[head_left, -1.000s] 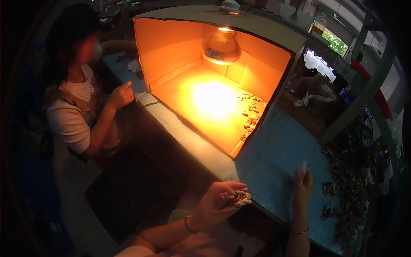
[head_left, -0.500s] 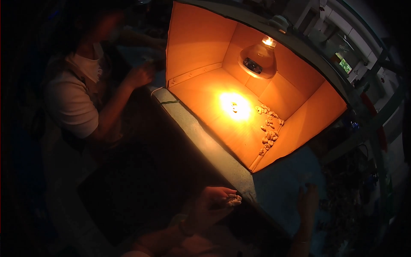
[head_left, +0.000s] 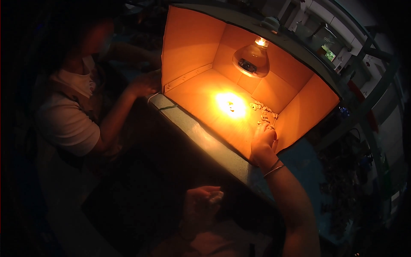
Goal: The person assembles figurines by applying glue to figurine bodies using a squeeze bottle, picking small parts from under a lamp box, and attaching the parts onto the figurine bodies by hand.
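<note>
My left hand (head_left: 201, 201) hangs in the dark before the table edge, fingers curled round a small pale lumpy piece (head_left: 216, 197). My right hand (head_left: 264, 139) reaches into an open-fronted cardboard box (head_left: 188, 34), near its right wall. Its fingers are bent down onto a pile of small pale irregular pieces and cover part of it. What lies between those fingertips is hidden. More such pieces (head_left: 264, 111) lie scattered behind the hand, and a few small dark ones (head_left: 231, 106) sit in the bright spot of light.
A large glowing bulb (head_left: 251, 60) hangs from the box's top. The pale table edge (head_left: 205, 139) runs along the box front. A person in a light short-sleeved top (head_left: 70, 124) sits at the left, an arm toward the table. Bars and dark clutter stand at the right.
My right hand has moved from the table outside up into the box, over the pile. My left hand, still holding its piece, has shifted left. The view has shifted slightly.
</note>
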A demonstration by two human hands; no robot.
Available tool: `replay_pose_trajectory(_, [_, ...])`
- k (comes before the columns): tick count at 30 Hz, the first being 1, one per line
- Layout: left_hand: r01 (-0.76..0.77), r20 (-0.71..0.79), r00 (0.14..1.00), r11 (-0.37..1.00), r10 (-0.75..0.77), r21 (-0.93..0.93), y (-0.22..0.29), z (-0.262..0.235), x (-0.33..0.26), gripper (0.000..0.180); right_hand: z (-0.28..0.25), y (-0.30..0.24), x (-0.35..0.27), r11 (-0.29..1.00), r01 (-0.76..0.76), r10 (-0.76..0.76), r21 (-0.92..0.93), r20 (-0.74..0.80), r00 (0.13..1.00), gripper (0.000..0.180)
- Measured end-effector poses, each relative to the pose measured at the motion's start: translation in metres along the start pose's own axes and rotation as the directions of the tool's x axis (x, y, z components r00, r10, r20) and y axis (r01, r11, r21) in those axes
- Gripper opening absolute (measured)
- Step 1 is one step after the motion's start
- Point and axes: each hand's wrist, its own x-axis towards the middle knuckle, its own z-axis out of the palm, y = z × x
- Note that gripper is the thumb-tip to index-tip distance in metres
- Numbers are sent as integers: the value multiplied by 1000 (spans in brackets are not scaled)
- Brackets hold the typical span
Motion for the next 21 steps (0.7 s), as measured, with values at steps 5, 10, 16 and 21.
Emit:
replay_pose_trajectory(5, [50, -40, 998, 998, -52, -44, 3, -23, 5, 31, 49, -13, 105, 655, -621, 504, 429, 365, 783, 54])
replay_pose_trajectory(10, [108, -101, 989, 994, -110, -27, -10, -53, 9, 33, 1, 14, 107, 605, -310, 248, 733, 197, 949, 35])
replay_pose_trajectory(16, [78, -62, 994, 984, -89, -161, -20, -43, 23, 26, 15, 30, 140, 487, -226, 467, 844, -33, 884, 36])
replay_pose_trajectory(21, [81, -92, 990, 964, -107, -253, -34, -50, 34, 30, 36, 35, 176, 528, -335, 470, 780, 61, 881, 39])
